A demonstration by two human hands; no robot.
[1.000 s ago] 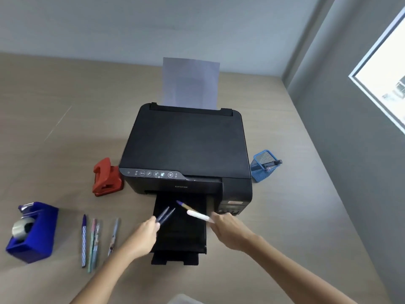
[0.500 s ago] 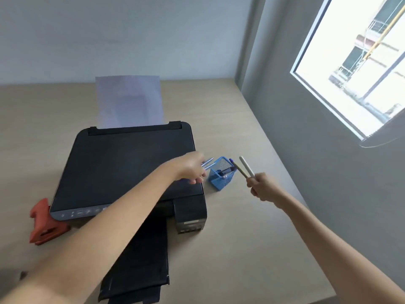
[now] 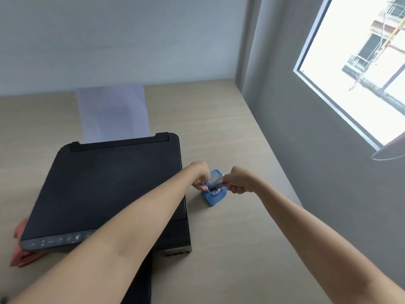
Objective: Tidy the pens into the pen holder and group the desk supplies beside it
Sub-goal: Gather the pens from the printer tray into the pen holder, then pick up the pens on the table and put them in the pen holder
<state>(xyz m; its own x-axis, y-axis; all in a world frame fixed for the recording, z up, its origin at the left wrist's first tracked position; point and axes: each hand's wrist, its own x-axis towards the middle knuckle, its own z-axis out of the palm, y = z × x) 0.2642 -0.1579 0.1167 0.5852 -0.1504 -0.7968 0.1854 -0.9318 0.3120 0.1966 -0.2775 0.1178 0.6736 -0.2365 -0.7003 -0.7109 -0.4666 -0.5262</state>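
Note:
The blue mesh pen holder [image 3: 216, 198] stands on the desk just right of the printer. My left hand [image 3: 200, 174] reaches over the printer's corner to the holder's left rim, fingers pinched on blue pens [image 3: 204, 183], of which only a short bit shows under the fingers. My right hand [image 3: 237, 180] is at the holder's right rim, closed on a white pen [image 3: 219, 184] that slants down into the holder. Pen ends [image 3: 215, 192] show inside the holder. The other pens on the desk are out of view.
A black printer [image 3: 105, 189] with a sheet of paper [image 3: 114, 115] upright in its rear feed fills the left middle. A red hole punch [image 3: 20, 258] pokes out by its front left corner. A grey wall with a window [image 3: 361, 69] borders the desk on the right.
Both hands have carried their pens from in front of the printer to the holder. They have closed in on its rim, and the white pen now points down into it.

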